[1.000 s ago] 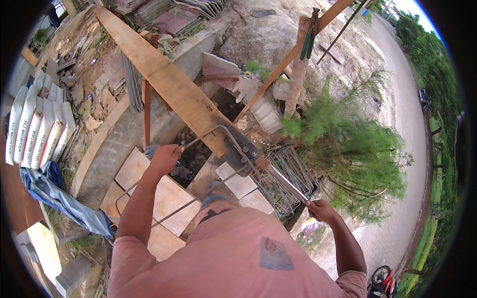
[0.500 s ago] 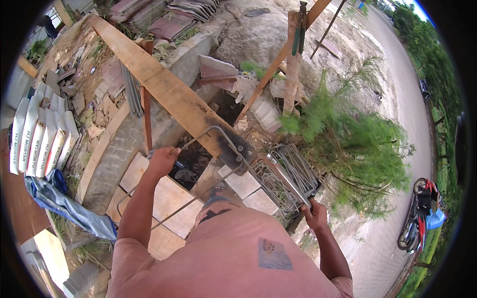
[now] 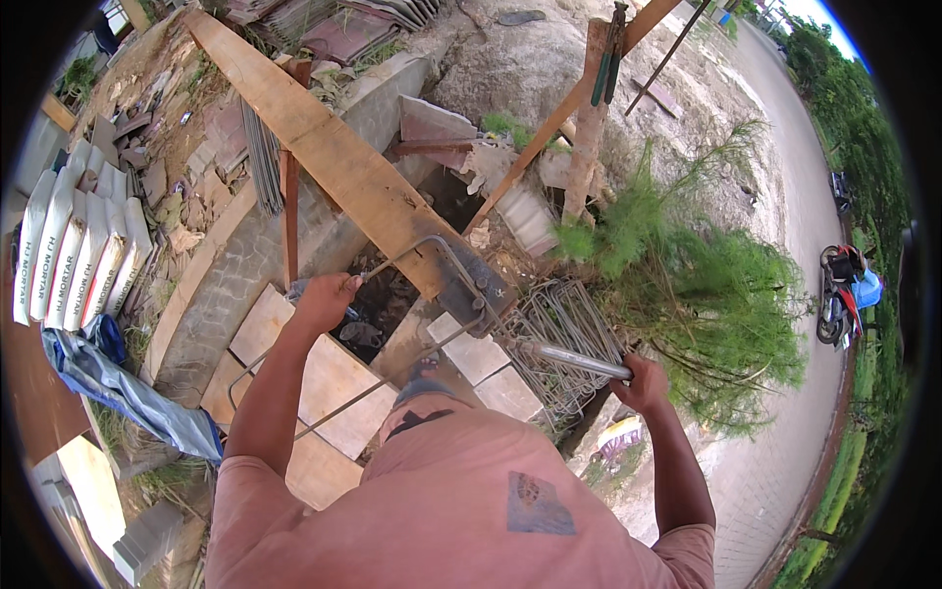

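Observation:
My left hand (image 3: 329,300) is closed on one end of a thin steel rod (image 3: 388,378) bent at several corners. The rod lies over the dark near end of a long wooden plank (image 3: 324,157), among small metal pins (image 3: 481,304). My right hand (image 3: 643,384) wraps round the outer end of a metal pipe lever (image 3: 574,359), whose inner end reaches the pins beside the rod. Just below the lever, a pile of bent steel stirrups (image 3: 559,319) lies next to the plank.
White sacks (image 3: 83,240) stand stacked at the left above a blue tarp (image 3: 137,388). Under the plank opens a dark pit (image 3: 378,314), with pale tiles (image 3: 334,388) on its near side. Green-handled pliers (image 3: 608,64) hang on a wooden post (image 3: 586,137). A leafy bush (image 3: 687,285) grows at the right.
My right hand has swung the lever's outer end away from me and slightly right. My left hand keeps its hold on the rod, and the whole view has shifted a little.

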{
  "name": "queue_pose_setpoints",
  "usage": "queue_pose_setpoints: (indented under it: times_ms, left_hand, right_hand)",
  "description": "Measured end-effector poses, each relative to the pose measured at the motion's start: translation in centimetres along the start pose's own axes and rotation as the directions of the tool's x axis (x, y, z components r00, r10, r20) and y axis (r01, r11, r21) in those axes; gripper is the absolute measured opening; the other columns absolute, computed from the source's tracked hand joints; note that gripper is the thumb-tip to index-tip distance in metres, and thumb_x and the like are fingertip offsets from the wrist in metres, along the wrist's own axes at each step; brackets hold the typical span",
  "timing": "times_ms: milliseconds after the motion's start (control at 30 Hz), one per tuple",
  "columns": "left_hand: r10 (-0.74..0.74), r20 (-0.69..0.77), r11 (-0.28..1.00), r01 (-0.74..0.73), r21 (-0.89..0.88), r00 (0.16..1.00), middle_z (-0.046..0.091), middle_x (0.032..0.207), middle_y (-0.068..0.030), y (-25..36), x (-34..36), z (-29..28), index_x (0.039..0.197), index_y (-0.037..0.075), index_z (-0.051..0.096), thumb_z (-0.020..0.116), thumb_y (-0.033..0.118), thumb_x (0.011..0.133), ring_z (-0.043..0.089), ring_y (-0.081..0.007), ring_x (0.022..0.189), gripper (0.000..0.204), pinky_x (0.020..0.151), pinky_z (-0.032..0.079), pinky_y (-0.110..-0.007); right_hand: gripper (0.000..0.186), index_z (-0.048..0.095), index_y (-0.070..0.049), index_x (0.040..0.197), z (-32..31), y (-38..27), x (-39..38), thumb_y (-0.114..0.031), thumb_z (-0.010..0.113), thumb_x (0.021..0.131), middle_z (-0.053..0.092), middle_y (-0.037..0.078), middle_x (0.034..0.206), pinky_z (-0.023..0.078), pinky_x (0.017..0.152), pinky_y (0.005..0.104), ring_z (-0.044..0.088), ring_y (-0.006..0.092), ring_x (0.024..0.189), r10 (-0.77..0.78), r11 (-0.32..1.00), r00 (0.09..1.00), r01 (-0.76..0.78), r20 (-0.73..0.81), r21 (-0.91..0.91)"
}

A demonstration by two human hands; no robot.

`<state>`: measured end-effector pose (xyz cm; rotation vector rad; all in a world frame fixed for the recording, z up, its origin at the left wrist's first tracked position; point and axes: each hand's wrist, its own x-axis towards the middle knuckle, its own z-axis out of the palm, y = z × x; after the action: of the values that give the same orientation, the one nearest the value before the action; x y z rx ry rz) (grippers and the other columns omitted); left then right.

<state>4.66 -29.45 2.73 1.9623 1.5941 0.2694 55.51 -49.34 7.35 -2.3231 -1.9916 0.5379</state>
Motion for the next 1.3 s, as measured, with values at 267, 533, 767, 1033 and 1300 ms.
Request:
queue_pose_setpoints:
  times_ms: [267,533,767,1033,1300]
  left_hand:
    - [-0.006,-0.006,1.000,0.006,-0.023,1.000,0.059,0.072,-0.0237,0.5,-0.1,-0.2,0.079,-0.001,0.060,0.047,0.039,0.098,0.057,-0.0436,0.074,0.046,0.067,0.044,-0.048]
    - [-0.022,0.021,0.998,0.023,-0.065,1.000,0.057,0.071,-0.0254,0.4,-0.1,-0.4,0.079,-0.002,0.059,0.048,0.039,0.097,0.055,-0.0464,0.074,0.046,0.066,0.042,-0.050]
    - [0.001,0.030,0.998,0.001,-0.066,1.000,0.055,0.065,-0.0197,0.1,0.0,-0.4,0.073,-0.002,0.058,0.047,0.035,0.098,0.056,-0.0345,0.064,0.046,0.063,0.042,-0.043]
    - [-0.042,0.053,0.994,0.047,-0.100,0.998,0.056,0.068,-0.0237,0.1,0.1,-0.3,0.078,-0.001,0.057,0.049,0.039,0.097,0.054,-0.0446,0.069,0.045,0.063,0.042,-0.048]
    - [-0.038,0.038,0.997,0.040,-0.067,0.999,0.057,0.072,-0.0260,0.4,0.1,-0.5,0.079,-0.002,0.058,0.051,0.039,0.096,0.054,-0.0466,0.073,0.046,0.065,0.042,-0.049]
  right_hand:
    - [0.027,0.059,-0.009,0.070,-6.3,0.0,9.4,-0.029,0.076,0.064,0.062,0.012,0.066,0.049,0.063,0.0463,0.063,0.0349,0.067,-0.184,0.938,0.982,0.186,0.036,-0.291]
    - [0.025,0.058,-0.011,0.068,-6.9,-0.2,14.2,-0.030,0.074,0.064,0.062,0.011,0.066,0.049,0.063,0.0461,0.062,0.0351,0.067,-0.345,0.861,0.935,0.350,0.083,-0.368]
    - [0.029,0.059,-0.010,0.073,-8.9,-2.1,17.0,-0.032,0.076,0.065,0.062,0.010,0.070,0.049,0.065,0.0467,0.063,0.0334,0.074,-0.339,0.822,0.920,0.390,0.195,-0.415]
    - [0.027,0.060,-0.010,0.072,-8.1,-1.1,17.6,-0.031,0.075,0.065,0.062,0.011,0.070,0.049,0.067,0.0462,0.063,0.0334,0.075,-0.410,0.814,0.891,0.453,0.193,-0.364]
    - [0.029,0.061,-0.008,0.073,-7.0,-0.9,18.1,-0.031,0.076,0.064,0.062,0.012,0.071,0.049,0.068,0.0459,0.063,0.0337,0.075,-0.353,0.827,0.918,0.397,0.182,-0.399]
